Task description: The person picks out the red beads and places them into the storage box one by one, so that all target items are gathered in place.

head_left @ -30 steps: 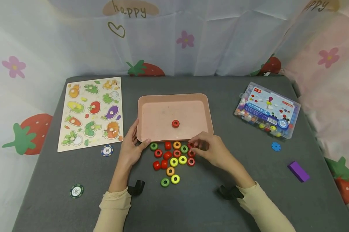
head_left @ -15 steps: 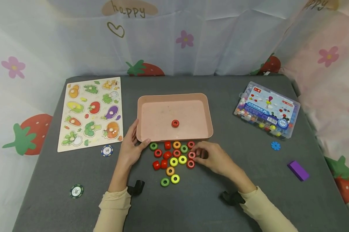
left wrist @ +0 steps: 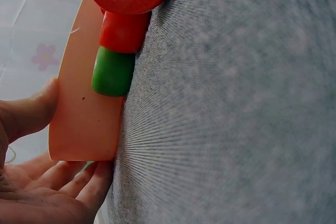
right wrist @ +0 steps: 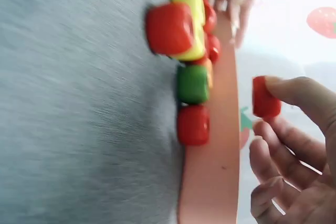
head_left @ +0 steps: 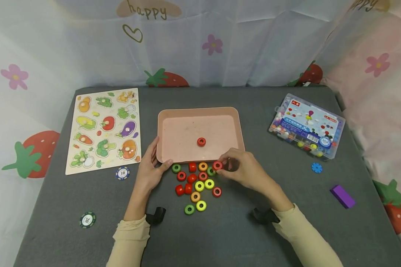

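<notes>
My right hand (head_left: 245, 168) pinches a red bead (right wrist: 265, 100) with a hole through it, between thumb and fingertip, raised higher than the tray's rim in the right wrist view. The pink tray (head_left: 180, 128) has one red bead (head_left: 198, 142) lying inside. At its front left corner my left hand (head_left: 152, 171) holds the tray, thumb on the front wall and fingers along the side. In front of the tray lie several red, orange, green and yellow beads. A red bead (right wrist: 193, 125) touching the front wall is hidden in the head view under the held one.
A vegetable puzzle board (head_left: 97, 148) lies left of the tray, with two poker chips (head_left: 122, 173) nearer the front. On the right are a clear plastic box (head_left: 308, 128) of coloured pieces, a blue notched disc (head_left: 317, 168) and a purple block (head_left: 342, 196).
The right hand dropped to the lower red beads, took one and lifted it toward the tray's front edge. Another red bead there shifted slightly toward the front. The left hand kept its place.
</notes>
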A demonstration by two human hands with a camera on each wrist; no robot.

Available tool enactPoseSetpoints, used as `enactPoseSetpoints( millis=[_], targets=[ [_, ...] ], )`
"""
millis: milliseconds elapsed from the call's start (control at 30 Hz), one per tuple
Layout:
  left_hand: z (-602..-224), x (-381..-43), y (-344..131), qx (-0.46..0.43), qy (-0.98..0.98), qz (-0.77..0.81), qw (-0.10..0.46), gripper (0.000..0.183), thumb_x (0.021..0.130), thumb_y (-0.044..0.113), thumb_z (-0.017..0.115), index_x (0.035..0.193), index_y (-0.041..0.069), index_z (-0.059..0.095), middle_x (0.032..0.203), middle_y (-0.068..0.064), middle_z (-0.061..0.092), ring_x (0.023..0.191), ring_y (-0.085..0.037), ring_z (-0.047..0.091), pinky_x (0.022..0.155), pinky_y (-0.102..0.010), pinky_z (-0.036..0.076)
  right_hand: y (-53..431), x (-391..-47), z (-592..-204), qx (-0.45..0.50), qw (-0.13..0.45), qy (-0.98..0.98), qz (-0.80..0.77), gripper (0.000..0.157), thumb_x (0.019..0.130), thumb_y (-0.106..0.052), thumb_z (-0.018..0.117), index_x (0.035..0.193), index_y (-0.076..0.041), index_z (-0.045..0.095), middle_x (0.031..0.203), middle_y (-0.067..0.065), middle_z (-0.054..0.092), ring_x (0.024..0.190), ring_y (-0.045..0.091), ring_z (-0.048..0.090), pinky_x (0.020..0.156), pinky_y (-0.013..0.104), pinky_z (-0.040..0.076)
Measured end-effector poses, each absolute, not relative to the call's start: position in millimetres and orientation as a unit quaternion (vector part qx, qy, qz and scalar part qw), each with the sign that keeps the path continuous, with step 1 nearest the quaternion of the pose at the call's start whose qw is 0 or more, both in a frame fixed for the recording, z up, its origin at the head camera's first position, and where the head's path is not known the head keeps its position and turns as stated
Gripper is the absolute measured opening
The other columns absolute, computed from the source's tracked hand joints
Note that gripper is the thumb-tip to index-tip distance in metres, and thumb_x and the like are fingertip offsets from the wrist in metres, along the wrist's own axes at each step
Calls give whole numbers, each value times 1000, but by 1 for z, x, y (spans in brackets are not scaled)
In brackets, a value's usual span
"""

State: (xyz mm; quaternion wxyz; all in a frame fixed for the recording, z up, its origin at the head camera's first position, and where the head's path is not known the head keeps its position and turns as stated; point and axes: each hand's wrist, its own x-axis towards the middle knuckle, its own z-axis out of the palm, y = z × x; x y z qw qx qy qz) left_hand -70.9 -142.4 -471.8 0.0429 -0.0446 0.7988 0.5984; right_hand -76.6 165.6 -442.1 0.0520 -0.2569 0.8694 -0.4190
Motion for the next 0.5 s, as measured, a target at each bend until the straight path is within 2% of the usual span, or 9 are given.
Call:
enactPoseSetpoints(
  millis=[200,500],
  targets=[
    [-471,-72,-142,-45,795,603,45,89,88,2,75,160,9,23,163,-15,27,150,-31,29,121,-45,26,156,-102,-444,-229,19,873,-430,21,82,-17,83,100,-12,74,86,2,67,74,16,61,61,30,49],
    [-473,-72,-143,-50,799,597,45,87,88,3,75,159,12,26,163,-13,28,150,-30,29,122,-45,25,135,-127,-463,-171,20,899,-403,24,80,-17,85,96,-4,73,84,8,65,73,18,60,64,30,50]
  ],
)
